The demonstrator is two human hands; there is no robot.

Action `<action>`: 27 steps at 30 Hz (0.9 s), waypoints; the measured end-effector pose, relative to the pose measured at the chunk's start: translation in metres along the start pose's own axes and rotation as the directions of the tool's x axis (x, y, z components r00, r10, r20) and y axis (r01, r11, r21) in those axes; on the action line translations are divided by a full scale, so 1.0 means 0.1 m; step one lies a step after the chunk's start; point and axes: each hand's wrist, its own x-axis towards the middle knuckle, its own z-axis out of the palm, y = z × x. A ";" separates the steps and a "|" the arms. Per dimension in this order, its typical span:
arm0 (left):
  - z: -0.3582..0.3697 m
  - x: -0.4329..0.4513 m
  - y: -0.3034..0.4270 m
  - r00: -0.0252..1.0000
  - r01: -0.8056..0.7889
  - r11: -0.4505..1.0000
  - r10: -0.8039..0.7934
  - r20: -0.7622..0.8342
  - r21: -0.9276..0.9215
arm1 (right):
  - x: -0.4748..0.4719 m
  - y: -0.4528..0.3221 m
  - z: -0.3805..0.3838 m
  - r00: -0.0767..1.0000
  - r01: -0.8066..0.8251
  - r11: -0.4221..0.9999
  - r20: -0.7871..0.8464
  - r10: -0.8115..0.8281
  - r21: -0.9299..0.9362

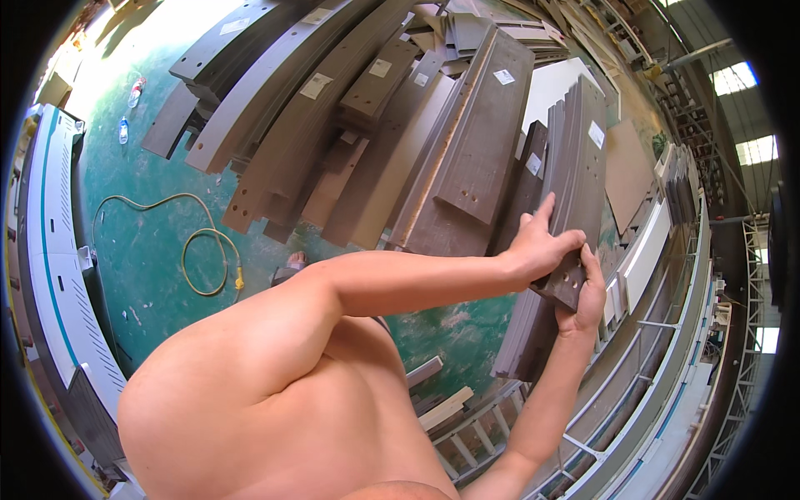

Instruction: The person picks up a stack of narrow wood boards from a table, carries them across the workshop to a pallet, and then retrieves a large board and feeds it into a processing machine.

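Note:
A stack of long brown panel boards (578,169) lies at the right, with drilled holes at its near end and a white label on top. My left hand (540,247) is on the left side of this near end, its thumb over the top face and a finger stretched along the board edges. At the near right corner, my right hand (584,297) cups the end with its fingers along the side. Below the hands, another stack of brown boards (525,337) shows its near end. How many boards the hands hold is hidden.
More stacks of long boards (462,150) lie to the left, several with labels. A yellow hose (206,231) coils on the green floor (150,250) near two bottles (123,130). White metal rails (644,350) run along the right. A white-and-teal machine (53,237) stands at the left.

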 end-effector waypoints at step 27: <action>-3.30 0.50 0.54 0.953 0.046 0.979 0.017 -0.303 0.198 | 0.94 2.13 2.76 0.936 0.077 0.977 0.324 -0.140 0.200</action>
